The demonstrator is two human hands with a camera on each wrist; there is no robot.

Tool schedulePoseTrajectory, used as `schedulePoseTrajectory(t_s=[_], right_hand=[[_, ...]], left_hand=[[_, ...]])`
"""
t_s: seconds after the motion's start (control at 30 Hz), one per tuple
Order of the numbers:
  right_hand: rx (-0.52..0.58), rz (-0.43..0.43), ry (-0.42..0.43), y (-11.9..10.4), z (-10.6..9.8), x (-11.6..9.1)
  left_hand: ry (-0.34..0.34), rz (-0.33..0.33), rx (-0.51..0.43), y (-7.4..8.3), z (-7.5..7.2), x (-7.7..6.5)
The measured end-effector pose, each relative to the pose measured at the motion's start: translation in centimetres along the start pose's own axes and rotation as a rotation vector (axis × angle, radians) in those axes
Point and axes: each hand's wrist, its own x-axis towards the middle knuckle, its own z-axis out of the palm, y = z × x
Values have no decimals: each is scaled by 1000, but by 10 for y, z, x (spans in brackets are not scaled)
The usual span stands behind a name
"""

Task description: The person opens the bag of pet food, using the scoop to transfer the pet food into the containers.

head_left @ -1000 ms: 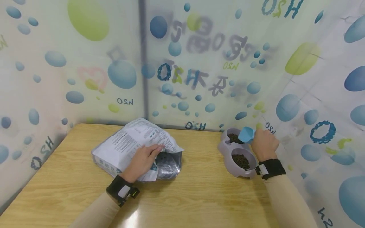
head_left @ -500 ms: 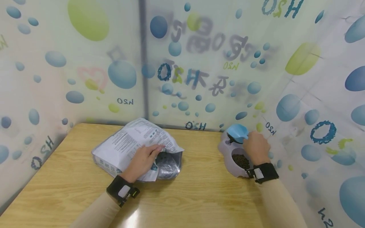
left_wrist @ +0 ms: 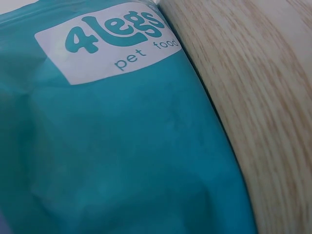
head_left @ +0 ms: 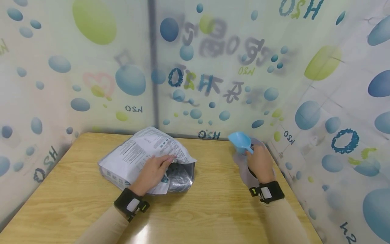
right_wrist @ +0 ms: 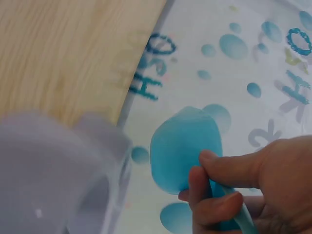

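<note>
In the head view, a white bag of pet food [head_left: 131, 156] lies on its side with its silvery mouth facing right. My left hand [head_left: 152, 173] grips the edge of that mouth. The bag's teal side, printed "4Legs pet food" [left_wrist: 122, 122], fills the left wrist view, where no fingers show. My right hand [head_left: 262, 162] pinches the handle of a light blue scoop [head_left: 240, 140], also seen from behind in the right wrist view [right_wrist: 183, 146]. The scoop is raised by the far left side of the grey double pet bowl [head_left: 243, 169], mostly hidden under my hand.
Both stand on a wooden table [head_left: 207, 203]. Its far edge runs along a wall covering [head_left: 195, 84] printed with blue and green drops, and another such covering [head_left: 335, 135] rises close on the right. Bare tabletop lies between bag and bowl.
My right hand has moved left across the double bowl with the scoop, turning it so its hollow shows. Kibble seen in the bowl earlier is now mostly covered. My left hand has stayed put.
</note>
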Motion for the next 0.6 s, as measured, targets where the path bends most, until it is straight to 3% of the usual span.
schedulePoseTrajectory(t_s=[0.13,0.37,0.5,0.6], right_hand=[[74,20,-76,-3,11,-8],[144,-27,-86,-15,39,-18],[220,-110,-61,-2,67,-19],[262,-101,-94,3,79,-19]], left_hand=[[-3,-7,0,0,0,0],[-2,-16,8,1,0,-1],[-8,-25,14,2,-1,0],[-6,-20,11,3,-1,0]])
